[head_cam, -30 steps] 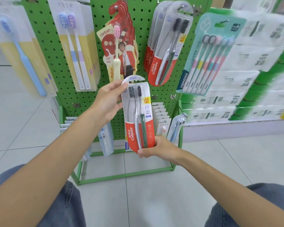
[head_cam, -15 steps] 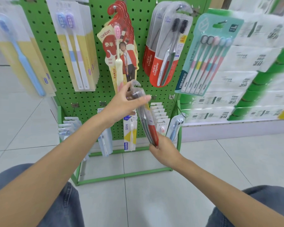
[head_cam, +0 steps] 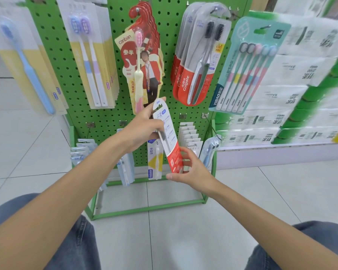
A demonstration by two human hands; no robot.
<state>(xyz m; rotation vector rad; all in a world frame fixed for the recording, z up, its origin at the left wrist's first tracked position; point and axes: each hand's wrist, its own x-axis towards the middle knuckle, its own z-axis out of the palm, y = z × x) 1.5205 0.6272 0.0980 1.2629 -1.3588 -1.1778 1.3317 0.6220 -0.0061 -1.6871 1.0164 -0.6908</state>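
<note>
Toothbrush pack (head_cam: 169,145), held btwn both hands in front of green pegboard rack (head_cam: 121,20), back side facing me, prob. to read the print. My left hand (head_cam: 142,131) pinches its top w/ curled fingers (head_cam: 155,104); right hand (head_cam: 193,170) grips the red bottom end to steady it.

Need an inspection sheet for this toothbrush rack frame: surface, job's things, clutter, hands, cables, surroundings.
Surface: tiled floor; the green pegboard rack stands on it.
Job's things: toothbrush pack, tilted, printed back towards the camera, held in front of the rack.
Clutter: Colgate packs hang on the upper hooks; small carded packs sit on the lower hooks.
Grippers: left hand pinches the pack's top end; right hand grips its red bottom end.
Cables: nothing seen.
Surroundings: stacked tissue packs right of the rack.
</note>
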